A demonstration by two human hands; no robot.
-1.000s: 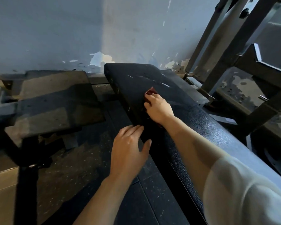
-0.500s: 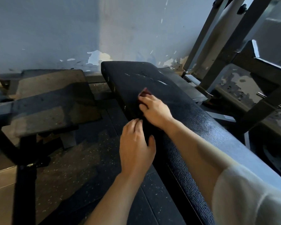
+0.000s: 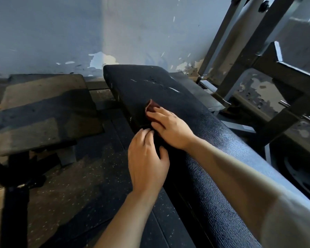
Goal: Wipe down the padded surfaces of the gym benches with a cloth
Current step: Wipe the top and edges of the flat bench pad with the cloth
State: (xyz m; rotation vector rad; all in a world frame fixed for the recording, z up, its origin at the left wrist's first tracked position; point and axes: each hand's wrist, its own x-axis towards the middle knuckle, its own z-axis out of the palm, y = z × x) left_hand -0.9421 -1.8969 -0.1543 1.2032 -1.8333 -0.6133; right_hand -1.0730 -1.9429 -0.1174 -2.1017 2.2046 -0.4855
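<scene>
A long black padded bench [image 3: 213, 140] runs from the far wall toward me on the right. Its textured pad has pale scuffs near the far end. A small dark red cloth [image 3: 151, 106] lies on the pad near its left edge. My right hand [image 3: 170, 127] lies flat on the cloth and presses it to the pad with straight fingers; most of the cloth is hidden under the hand. My left hand [image 3: 147, 163] is just behind it at the bench's left edge. Its fingers are loosely curled, the thumb is by the pad's side, and it holds nothing.
A second, worn flat bench [image 3: 43, 119] stands to the left on a dark metal leg. A grey steel rack [image 3: 258, 59] rises at the right, with a round weight plate [image 3: 302, 176] low beside it. Speckled rubber flooring lies between the benches. A peeling wall closes the far side.
My left hand has moved up and right to the bench's left edge, close behind the right hand. The right hand with the cloth has barely shifted on the pad.
</scene>
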